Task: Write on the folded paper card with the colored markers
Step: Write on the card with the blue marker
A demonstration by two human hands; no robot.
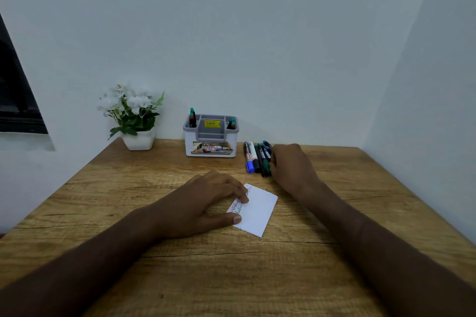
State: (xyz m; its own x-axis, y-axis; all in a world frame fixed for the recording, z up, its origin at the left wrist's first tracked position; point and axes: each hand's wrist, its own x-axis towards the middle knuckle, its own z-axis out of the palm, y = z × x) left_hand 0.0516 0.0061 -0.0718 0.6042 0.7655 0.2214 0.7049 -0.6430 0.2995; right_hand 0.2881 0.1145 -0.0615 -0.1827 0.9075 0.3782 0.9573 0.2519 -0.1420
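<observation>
A white folded paper card (257,210) lies on the wooden table (180,265), with red and green handwriting along its left part. My left hand (206,201) rests on the card's left side, fingers and thumb pressing it flat. A row of several markers (256,158) lies behind the card, with blue, black and green caps. My right hand (291,166) is at the right end of that row, its fingers touching the markers; whether it grips one is hidden by the back of the hand.
A white and grey desk organiser (210,139) with more markers stands at the back by the wall. A white pot of white flowers (136,121) stands to its left. A side wall rises on the right.
</observation>
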